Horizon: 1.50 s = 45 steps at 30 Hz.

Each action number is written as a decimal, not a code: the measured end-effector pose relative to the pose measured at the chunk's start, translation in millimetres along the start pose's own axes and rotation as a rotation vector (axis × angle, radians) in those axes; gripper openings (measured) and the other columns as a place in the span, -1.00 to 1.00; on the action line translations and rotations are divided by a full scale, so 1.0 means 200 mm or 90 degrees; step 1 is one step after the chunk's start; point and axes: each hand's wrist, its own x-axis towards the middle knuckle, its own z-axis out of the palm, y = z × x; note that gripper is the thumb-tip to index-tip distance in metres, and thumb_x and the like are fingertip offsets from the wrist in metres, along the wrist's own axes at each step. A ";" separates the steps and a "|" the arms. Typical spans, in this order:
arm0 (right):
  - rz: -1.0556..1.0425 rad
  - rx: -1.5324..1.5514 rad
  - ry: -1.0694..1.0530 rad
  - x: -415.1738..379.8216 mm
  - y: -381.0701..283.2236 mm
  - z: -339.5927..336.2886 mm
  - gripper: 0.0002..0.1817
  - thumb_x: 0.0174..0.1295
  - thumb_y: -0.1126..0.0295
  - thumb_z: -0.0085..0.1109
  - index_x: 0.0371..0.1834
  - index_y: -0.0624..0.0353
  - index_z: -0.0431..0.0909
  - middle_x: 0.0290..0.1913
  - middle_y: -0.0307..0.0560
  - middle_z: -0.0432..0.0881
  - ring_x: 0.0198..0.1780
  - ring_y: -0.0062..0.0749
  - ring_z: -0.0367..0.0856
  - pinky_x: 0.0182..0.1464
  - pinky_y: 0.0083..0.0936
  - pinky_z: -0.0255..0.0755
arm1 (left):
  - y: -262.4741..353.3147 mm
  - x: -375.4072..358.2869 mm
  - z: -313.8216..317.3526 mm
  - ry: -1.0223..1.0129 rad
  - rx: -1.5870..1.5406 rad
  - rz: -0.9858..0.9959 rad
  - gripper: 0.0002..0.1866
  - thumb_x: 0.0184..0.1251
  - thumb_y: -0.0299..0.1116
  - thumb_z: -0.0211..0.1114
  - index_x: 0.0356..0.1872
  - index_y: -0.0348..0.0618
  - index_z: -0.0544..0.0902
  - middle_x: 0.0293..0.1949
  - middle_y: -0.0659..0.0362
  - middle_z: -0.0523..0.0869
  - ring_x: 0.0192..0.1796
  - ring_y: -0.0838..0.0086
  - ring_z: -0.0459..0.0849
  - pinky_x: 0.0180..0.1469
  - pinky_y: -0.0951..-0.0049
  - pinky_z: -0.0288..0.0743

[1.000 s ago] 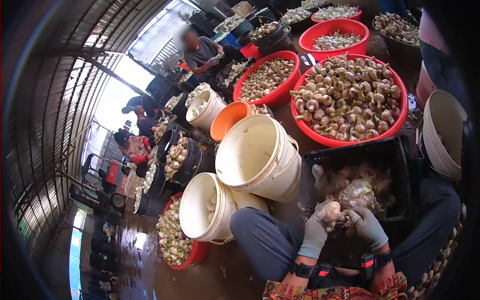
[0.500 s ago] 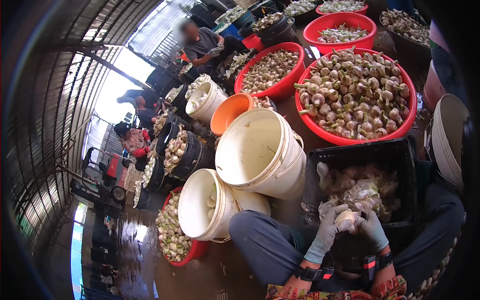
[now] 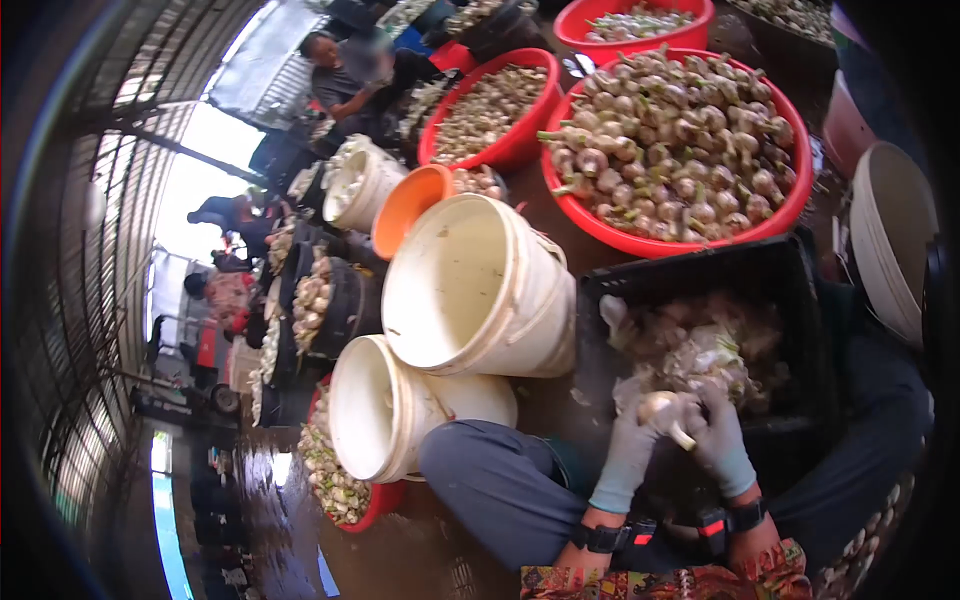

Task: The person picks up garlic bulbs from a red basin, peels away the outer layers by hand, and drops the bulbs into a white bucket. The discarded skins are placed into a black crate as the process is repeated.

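Observation:
A garlic bulb (image 3: 656, 406) is between my gloved hands, its pale stem pointing down toward me. My left hand (image 3: 627, 430) has its fingers closed round the bulb's left side. On the other side, my right hand (image 3: 718, 438) grips near the stem with bent fingers; exact finger contact is blurred. Just beyond both hands, a heap of garlic skins and peelings (image 3: 712, 362) lies in a black plastic crate (image 3: 812, 330) in front of my crossed legs.
A red basin (image 3: 800, 190) heaped with garlic bulbs stands beyond the crate. White buckets (image 3: 545, 300) and an orange bucket (image 3: 390, 222) are to the left. Another white bucket (image 3: 893, 250) is at right. Several people work at the far left, one seated person (image 3: 345, 85) among garlic containers.
My view has turned, so the surroundings sit further left and higher. Between my hands the garlic bulb has been turned, and its stem now shows, pointing downward.

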 end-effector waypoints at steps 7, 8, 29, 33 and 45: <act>-0.021 -0.259 0.110 0.03 0.09 0.06 -0.75 0.04 0.45 0.17 -0.22 0.27 0.40 -0.45 0.19 0.56 -0.36 0.05 0.59 -0.34 -0.13 0.44 | -0.07 0.00 0.02 -0.055 -0.260 -0.031 -0.50 0.28 -0.12 0.29 0.00 -0.42 0.57 -0.09 0.09 0.66 -0.07 0.41 0.61 -0.02 0.45 0.45; 0.004 -0.306 0.097 0.03 0.14 0.06 -0.72 0.01 0.46 0.17 -0.19 0.28 0.40 -0.45 0.20 0.57 -0.36 0.03 0.61 -0.36 -0.14 0.46 | -0.08 0.00 -0.01 -0.070 -0.251 -0.018 -0.50 0.30 -0.12 0.28 0.03 -0.42 0.54 -0.08 0.06 0.65 -0.09 0.37 0.61 -0.03 0.40 0.46; 0.245 0.169 0.037 -0.01 -0.04 -0.02 -0.74 0.06 0.35 0.23 -0.29 0.35 0.60 -0.43 0.11 0.65 -0.39 -0.34 0.63 -0.28 -0.42 0.48 | -0.01 -0.05 0.10 -0.062 -0.309 0.007 -0.62 0.41 -0.26 0.18 0.12 -0.28 0.43 0.02 0.09 0.57 0.09 0.37 0.54 0.20 0.34 0.40; 0.199 0.106 0.093 0.02 0.02 -0.07 -0.74 0.02 0.35 0.22 -0.33 0.35 0.52 -0.44 0.17 0.59 -0.39 -0.15 0.60 -0.30 -0.32 0.45 | 0.02 -0.02 0.10 -0.052 -0.220 -0.049 -0.61 0.41 -0.32 0.16 0.15 -0.31 0.42 0.02 0.09 0.57 0.05 0.39 0.55 0.19 0.35 0.40; 0.130 -0.140 0.222 0.13 0.16 -0.08 -0.78 0.04 0.40 0.21 -0.28 0.25 0.47 -0.37 0.20 0.58 -0.26 0.12 0.58 -0.19 -0.15 0.46 | 0.07 -0.08 0.02 -0.074 -0.040 -0.121 -0.58 0.33 -0.44 0.19 0.18 -0.38 0.45 -0.16 0.05 0.69 -0.49 0.61 0.58 -0.46 0.58 0.51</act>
